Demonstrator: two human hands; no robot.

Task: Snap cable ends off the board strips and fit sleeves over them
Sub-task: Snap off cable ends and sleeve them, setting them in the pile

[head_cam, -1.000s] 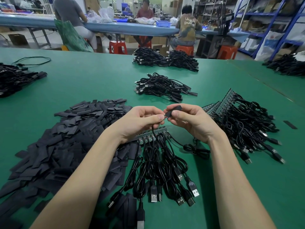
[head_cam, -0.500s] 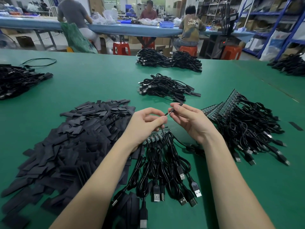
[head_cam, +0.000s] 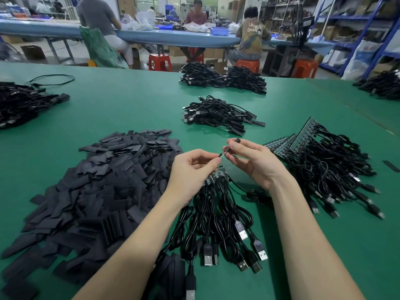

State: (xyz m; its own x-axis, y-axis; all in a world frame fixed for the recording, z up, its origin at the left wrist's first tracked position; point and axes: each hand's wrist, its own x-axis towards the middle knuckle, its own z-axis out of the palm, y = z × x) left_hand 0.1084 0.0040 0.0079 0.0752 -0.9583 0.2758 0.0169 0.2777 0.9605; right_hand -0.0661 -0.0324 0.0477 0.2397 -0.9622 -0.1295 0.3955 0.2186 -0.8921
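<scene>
- A small heap of black coiled cables with sleeved ends (head_cam: 223, 115) lies on the green tabletop (head_cam: 129, 109), apparently finished work.
- Much seems left: green board strips with black cables attached (head_cam: 324, 161) are stacked at the right, another strip (head_cam: 216, 173) sits under the hands, and a big pile of flat black sleeves (head_cam: 97, 187) waits at the left.
- The left hand (head_cam: 192, 169) is closed in a fingertip pinch on a thin black cable end (head_cam: 220, 155), held above the tabletop.
- The right hand (head_cam: 253, 159) pinches a black tubular sleeve (head_cam: 234, 142) with thumb and forefinger, its mouth just at the cable end.
- The sleeve looks barely started onto the end, not yet pushed home.
</scene>
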